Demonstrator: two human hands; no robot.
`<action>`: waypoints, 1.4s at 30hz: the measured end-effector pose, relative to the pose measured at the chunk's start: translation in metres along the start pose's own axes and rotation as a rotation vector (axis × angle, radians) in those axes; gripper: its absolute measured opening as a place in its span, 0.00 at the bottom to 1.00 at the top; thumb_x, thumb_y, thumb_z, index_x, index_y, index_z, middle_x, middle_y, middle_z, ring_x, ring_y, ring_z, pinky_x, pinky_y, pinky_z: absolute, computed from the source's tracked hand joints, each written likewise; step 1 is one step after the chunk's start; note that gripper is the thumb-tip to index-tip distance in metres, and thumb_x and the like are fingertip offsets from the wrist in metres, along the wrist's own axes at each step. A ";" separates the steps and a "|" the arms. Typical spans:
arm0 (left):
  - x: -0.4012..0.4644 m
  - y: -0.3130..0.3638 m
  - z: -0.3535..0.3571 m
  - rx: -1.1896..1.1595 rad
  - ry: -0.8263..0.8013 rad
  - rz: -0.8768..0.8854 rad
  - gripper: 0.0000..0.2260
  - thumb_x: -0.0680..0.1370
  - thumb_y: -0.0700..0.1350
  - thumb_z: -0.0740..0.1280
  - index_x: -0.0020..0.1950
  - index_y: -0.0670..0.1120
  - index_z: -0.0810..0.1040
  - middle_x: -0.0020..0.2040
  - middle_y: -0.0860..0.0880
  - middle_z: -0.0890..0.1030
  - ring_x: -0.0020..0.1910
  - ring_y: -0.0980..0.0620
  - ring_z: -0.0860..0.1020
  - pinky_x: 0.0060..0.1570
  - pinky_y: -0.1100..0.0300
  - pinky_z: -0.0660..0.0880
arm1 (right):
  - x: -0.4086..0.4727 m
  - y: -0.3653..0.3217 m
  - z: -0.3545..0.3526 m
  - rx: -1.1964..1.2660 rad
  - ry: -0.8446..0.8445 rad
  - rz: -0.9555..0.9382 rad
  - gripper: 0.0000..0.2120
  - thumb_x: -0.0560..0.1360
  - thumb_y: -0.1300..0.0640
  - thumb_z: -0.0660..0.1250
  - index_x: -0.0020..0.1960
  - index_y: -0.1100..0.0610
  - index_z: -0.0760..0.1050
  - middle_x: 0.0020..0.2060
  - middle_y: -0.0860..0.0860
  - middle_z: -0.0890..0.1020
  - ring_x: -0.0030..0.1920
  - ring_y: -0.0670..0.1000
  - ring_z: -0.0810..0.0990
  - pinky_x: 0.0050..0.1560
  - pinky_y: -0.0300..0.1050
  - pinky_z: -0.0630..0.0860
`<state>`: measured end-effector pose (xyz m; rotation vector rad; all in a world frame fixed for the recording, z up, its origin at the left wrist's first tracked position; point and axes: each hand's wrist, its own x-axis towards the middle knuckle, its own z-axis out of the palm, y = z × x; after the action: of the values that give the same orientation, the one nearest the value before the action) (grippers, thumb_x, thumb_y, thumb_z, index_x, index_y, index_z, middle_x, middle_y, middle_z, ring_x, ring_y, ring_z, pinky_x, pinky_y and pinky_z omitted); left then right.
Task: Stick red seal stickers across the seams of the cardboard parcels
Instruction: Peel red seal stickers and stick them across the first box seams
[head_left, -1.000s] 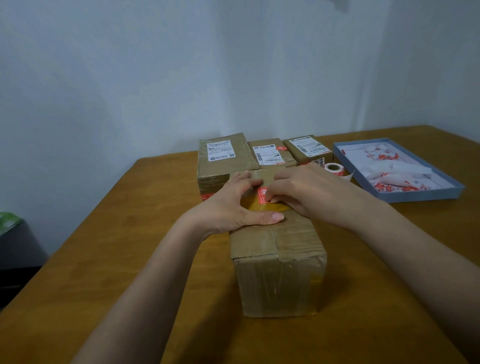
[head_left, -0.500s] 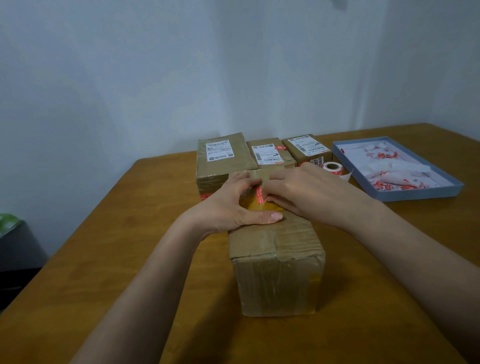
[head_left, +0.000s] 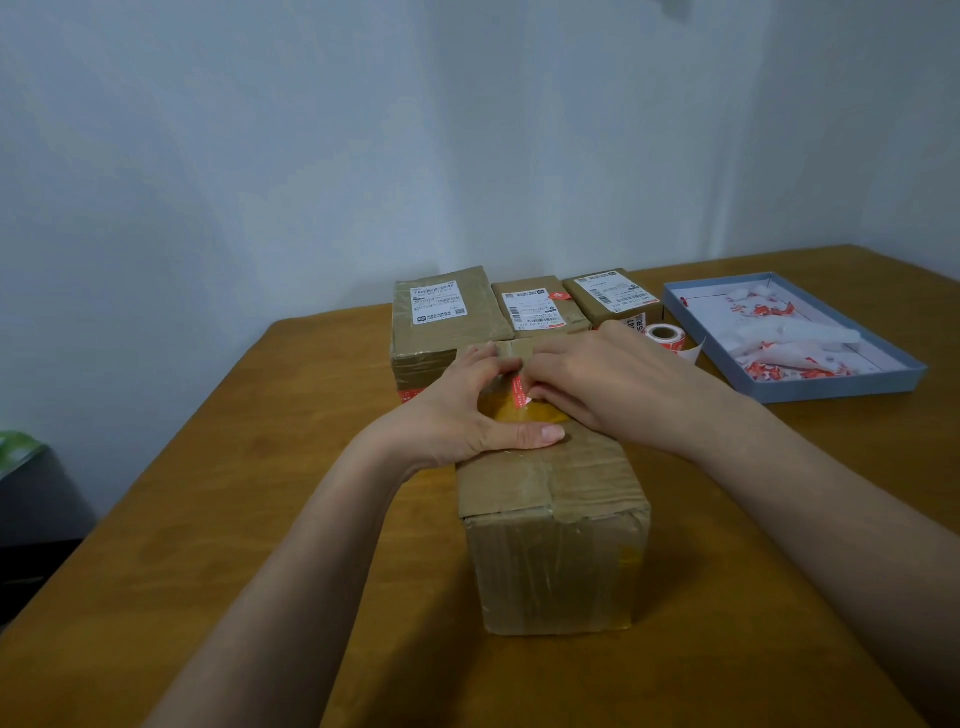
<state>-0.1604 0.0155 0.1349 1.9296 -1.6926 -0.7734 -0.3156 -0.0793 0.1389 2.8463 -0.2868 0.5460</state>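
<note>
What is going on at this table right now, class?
A person is working on the nearest cardboard parcel on the wooden table. The left hand rests on its top while the right hand presses a red seal sticker onto the taped seam. Three labelled parcels stand behind, a sticker roll lies beside them, and a blue tray holds peeled backing scraps.

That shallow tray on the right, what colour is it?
Blue-grey tray with a white inside, seen in the head view.
</note>
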 end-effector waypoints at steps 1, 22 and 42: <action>0.000 0.000 0.000 -0.003 -0.003 -0.003 0.42 0.67 0.61 0.72 0.77 0.54 0.59 0.79 0.56 0.48 0.77 0.57 0.47 0.73 0.56 0.50 | 0.000 0.000 0.000 -0.003 0.003 0.001 0.13 0.80 0.51 0.56 0.56 0.53 0.77 0.45 0.48 0.80 0.41 0.50 0.79 0.39 0.49 0.76; 0.000 0.000 0.000 -0.017 -0.015 -0.017 0.44 0.64 0.63 0.71 0.77 0.55 0.58 0.79 0.58 0.47 0.77 0.56 0.47 0.73 0.55 0.51 | -0.001 0.009 0.007 0.142 0.025 0.091 0.08 0.77 0.52 0.65 0.55 0.48 0.80 0.46 0.43 0.81 0.48 0.46 0.79 0.38 0.38 0.67; 0.000 0.000 0.001 -0.072 0.019 -0.047 0.51 0.60 0.63 0.73 0.78 0.52 0.53 0.75 0.55 0.58 0.72 0.54 0.60 0.72 0.54 0.60 | -0.001 0.010 0.012 0.185 0.097 0.187 0.05 0.77 0.51 0.64 0.49 0.48 0.78 0.42 0.43 0.82 0.42 0.45 0.79 0.35 0.35 0.65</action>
<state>-0.1611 0.0159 0.1341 1.9278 -1.5920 -0.8188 -0.3152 -0.0919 0.1293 2.9755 -0.5143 0.7834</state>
